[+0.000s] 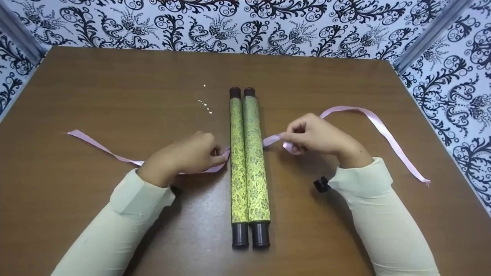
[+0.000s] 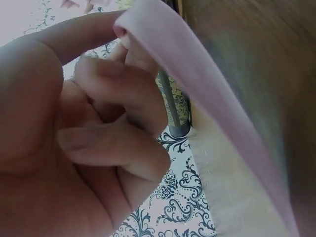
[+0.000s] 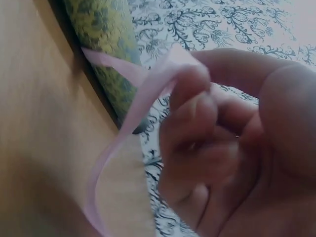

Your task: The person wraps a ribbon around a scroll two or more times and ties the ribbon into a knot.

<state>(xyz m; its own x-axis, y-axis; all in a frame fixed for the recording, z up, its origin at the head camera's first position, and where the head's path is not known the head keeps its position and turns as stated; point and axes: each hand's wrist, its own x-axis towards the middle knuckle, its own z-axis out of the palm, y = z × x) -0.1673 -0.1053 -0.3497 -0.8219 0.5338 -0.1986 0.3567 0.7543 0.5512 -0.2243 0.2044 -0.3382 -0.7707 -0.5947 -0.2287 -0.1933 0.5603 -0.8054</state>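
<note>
Two rolls of a scroll (image 1: 245, 161), yellow-green patterned with dark end knobs, lie side by side at the middle of the table. A pink ribbon (image 1: 383, 130) runs beneath them and comes out on both sides. My left hand (image 1: 188, 153) pinches the ribbon (image 2: 197, 74) between thumb and finger, right by the left roll. On the other side my right hand (image 1: 318, 136) pinches the ribbon (image 3: 133, 108) a short way from the right roll, other fingers curled. The ribbon's tails trail outward over the table to left and right.
The brown wooden table (image 1: 134, 84) carries a few small pale flecks (image 1: 205, 104) left of the scroll's far end. Black-and-white patterned panels (image 1: 218, 27) stand along its back and sides. A small black piece (image 1: 321, 184) shows at the right sleeve cuff.
</note>
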